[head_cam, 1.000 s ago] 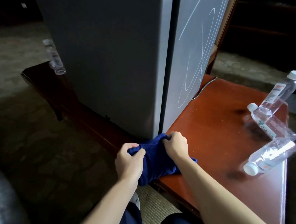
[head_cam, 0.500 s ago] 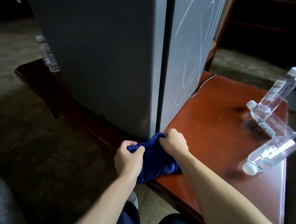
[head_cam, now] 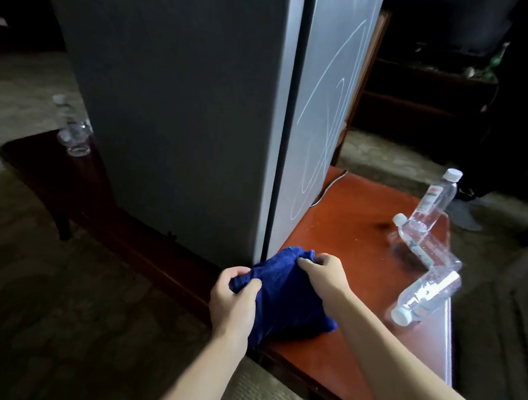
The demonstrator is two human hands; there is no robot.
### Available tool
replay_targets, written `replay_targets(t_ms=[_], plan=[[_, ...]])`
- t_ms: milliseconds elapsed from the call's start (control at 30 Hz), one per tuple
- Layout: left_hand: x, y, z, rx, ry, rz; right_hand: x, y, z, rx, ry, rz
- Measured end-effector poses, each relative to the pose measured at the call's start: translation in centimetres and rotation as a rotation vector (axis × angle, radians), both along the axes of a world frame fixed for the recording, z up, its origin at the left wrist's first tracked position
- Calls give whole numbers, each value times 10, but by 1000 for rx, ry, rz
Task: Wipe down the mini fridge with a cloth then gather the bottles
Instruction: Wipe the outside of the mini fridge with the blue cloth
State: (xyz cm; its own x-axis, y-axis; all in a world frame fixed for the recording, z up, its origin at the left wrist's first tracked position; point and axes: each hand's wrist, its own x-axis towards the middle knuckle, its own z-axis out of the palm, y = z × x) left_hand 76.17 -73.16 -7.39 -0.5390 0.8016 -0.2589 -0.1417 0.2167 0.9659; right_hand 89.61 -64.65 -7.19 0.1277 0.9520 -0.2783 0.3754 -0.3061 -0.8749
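Note:
A grey mini fridge stands on a low reddish wooden table, its right side marked with white scribbles. A dark blue cloth lies bunched on the table's near corner, just below the fridge's front corner. My left hand pinches the cloth's left end and my right hand grips its upper right end. Three clear water bottles sit at the table's right: one upright, two lying down. Another bottle stands left of the fridge.
A thin grey cable trails along the table from behind the fridge. Patterned carpet surrounds the table. Dark furniture stands at the back right. My knees show at the bottom edge.
The view has tilted up, showing more of the fridge. Both hands stay on the cloth, which has shifted slightly right, off the fridge's corner.

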Motion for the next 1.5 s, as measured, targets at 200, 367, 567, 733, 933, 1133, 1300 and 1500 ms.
replay_targets(t_ms=[200, 367, 567, 733, 933, 1133, 1300, 1500], plan=[[22, 5, 31, 113, -62, -83, 35, -15, 32, -6, 160, -110], [41, 13, 48, 102, -84, -54, 48, -22, 38, -240, 104, -69], [49, 35, 52, 71, -25, 89, 60, 6, 37, -257, 400, 114], [51, 46, 33, 31, 96, 146, 56, 50, 48, -100, 517, 117], [70, 65, 17, 27, 179, 232, 47, 89, 38, -226, 430, 373], [81, 78, 8, 54, 213, 368, 50, 114, 10, -288, 179, 664], [87, 89, 2, 141, 236, 491, 56, 129, -8, -315, 392, 748], [96, 81, 11, 96, 232, 578, 66, 119, 8, -223, 442, 696]])
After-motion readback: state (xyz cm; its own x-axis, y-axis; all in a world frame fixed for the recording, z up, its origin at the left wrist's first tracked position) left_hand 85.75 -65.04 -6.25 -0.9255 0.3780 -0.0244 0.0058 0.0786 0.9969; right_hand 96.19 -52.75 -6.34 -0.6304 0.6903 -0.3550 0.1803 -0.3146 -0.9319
